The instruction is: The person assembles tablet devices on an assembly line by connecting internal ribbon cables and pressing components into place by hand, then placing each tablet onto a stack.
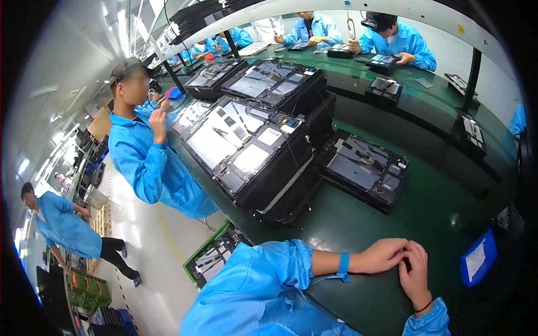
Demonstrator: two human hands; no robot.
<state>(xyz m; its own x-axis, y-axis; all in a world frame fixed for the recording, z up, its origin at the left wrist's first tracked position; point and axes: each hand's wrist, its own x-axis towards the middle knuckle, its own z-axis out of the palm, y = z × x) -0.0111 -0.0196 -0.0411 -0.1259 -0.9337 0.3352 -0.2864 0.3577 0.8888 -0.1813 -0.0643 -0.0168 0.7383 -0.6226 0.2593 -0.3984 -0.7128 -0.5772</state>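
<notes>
My left hand (383, 256), a blue strap (343, 264) round its wrist, rests over the green bench (347, 305). It meets my right hand (416, 275), which wears a thin dark band (424, 306). Fingers of both hands are bent and pressed together at the tips. Their undersides are hidden, so I cannot tell if anything is in them. Beyond my left forearm lies a flat black device unit (364, 168) with its inside showing grey panels and dark ribbon cables. To its left rises a tall stack of similar opened units (241, 140).
A blue tray (479, 257) with white material sits at the right. A green crate (216, 252) of units stands below the bench's left edge. One co-worker (151, 145) stands beside the stack; others (392, 45) work across the bench. More units (385, 89) lie along the far side.
</notes>
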